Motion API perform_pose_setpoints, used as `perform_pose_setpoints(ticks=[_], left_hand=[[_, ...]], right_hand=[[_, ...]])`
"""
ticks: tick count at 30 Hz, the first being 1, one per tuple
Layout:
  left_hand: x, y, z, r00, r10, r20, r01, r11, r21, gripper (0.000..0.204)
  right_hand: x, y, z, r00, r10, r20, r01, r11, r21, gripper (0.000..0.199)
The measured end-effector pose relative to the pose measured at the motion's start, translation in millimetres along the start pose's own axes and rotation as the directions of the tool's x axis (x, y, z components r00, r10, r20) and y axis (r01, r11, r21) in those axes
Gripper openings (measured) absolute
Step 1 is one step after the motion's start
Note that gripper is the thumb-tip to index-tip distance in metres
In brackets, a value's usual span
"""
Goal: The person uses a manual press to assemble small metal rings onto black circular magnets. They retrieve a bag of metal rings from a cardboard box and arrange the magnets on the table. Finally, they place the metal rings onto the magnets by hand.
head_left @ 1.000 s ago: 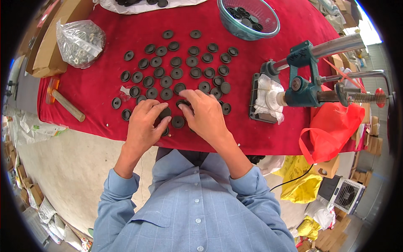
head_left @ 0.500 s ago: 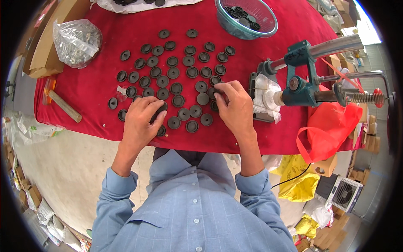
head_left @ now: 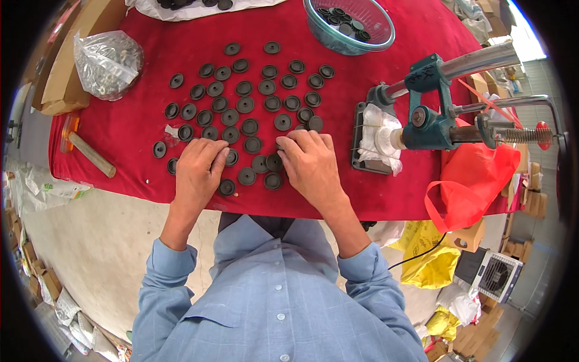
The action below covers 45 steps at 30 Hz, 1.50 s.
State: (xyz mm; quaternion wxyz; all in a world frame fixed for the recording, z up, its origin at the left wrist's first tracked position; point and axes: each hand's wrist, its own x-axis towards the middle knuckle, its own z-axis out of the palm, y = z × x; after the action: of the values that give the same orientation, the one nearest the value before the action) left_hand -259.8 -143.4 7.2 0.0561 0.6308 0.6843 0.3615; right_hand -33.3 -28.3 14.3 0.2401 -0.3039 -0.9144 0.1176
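Many round black rubber-looking discs with raised rims, such as one disc [head_left: 245,105], lie spread over a red tablecloth [head_left: 422,36]. My left hand [head_left: 200,170] rests low among them at the left, fingers bent and close together. A black disc [head_left: 231,157] lies flat beside its thumb, and whatever is under the fingertips is hidden. My right hand [head_left: 310,166] is at the right side of the group, palm down, with its fingertips closed on a black disc [head_left: 278,145] that shows only as a dark edge. Another disc [head_left: 274,161] lies next to its thumb.
A green hand press [head_left: 431,102] with a wrapped base stands at the right. Behind are a clear bowl [head_left: 350,42] of discs and a white sheet with more. Left are a plastic bag [head_left: 108,63] of small parts, a carton [head_left: 78,60] and a wooden stick [head_left: 92,154].
My right hand has moved left and slightly nearer, covering discs that showed before. My left hand has shifted slightly left, leaving a disc lying by its thumb.
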Motion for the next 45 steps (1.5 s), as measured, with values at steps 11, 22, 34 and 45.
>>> perform_pose_setpoints(ticks=[11, 22, 34, 45], left_hand=[[-3.0, -0.6, -10.8, 0.985, -0.116, -0.129, 0.103, 0.989, -0.105, 0.012], [-50.9, -23.6, -44.7, 0.921, -0.221, -0.322, 0.222, 0.974, -0.033, 0.007], [-68.7, -11.0, -34.8, 0.921, -0.267, -0.285, 0.267, 0.963, -0.037, 0.011], [-87.2, 3.4, -36.5, 0.954, -0.222, -0.202, 0.260, 0.948, 0.185, 0.039]], right_hand=[[17.9, 29.4, -22.6, 0.906, 0.391, -0.163, -0.372, 0.918, 0.137, 0.020], [11.5, 42.9, -25.6, 0.878, 0.478, -0.021, -0.439, 0.823, 0.360, 0.021], [-38.9, 16.2, -33.8, 0.967, 0.243, -0.078, -0.239, 0.969, 0.068, 0.038], [-67.0, 11.3, -29.9, 0.981, 0.184, -0.059, -0.185, 0.983, -0.005, 0.041]])
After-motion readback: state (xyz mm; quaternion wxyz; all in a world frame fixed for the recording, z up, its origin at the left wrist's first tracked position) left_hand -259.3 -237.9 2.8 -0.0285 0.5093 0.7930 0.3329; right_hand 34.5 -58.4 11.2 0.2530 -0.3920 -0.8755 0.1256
